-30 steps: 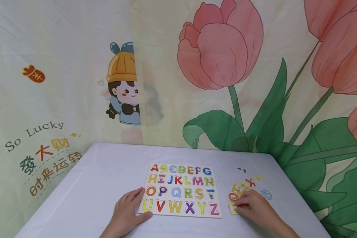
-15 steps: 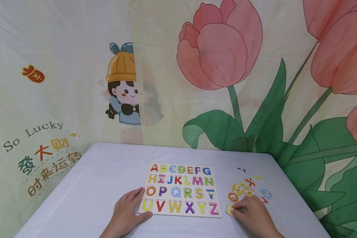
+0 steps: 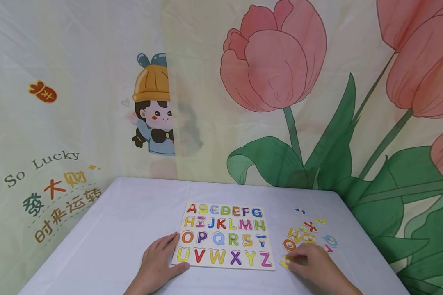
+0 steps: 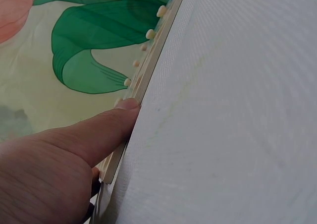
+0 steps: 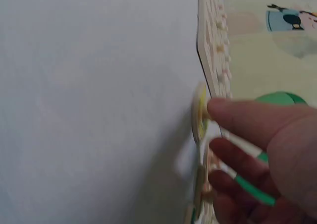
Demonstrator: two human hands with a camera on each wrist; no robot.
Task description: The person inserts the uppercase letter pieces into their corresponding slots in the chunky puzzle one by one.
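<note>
A wooden alphabet puzzle board (image 3: 223, 235) with coloured letters A to Z lies on the white table (image 3: 114, 229). My left hand (image 3: 170, 252) rests flat at the board's front left corner, thumb along its front edge; in the left wrist view one fingertip of this left hand (image 4: 119, 117) presses against the board's edge (image 4: 148, 70). My right hand (image 3: 293, 259) pinches a yellow letter piece (image 3: 284, 262) lying on the table just right of the board's front right corner. The right wrist view shows the right hand (image 5: 218, 130) with thumb and fingers around this yellow piece (image 5: 200, 117).
A small pile of several loose coloured letters (image 3: 306, 235) lies to the right of the board, with a blue piece (image 3: 300, 210) farther back. A printed cloth with tulips (image 3: 277, 57) and a cartoon figure hangs behind and around the table.
My right hand has slid from over the loose letters toward the front left, bringing the yellow piece nearer the board's corner. The left hand has stayed in place.
</note>
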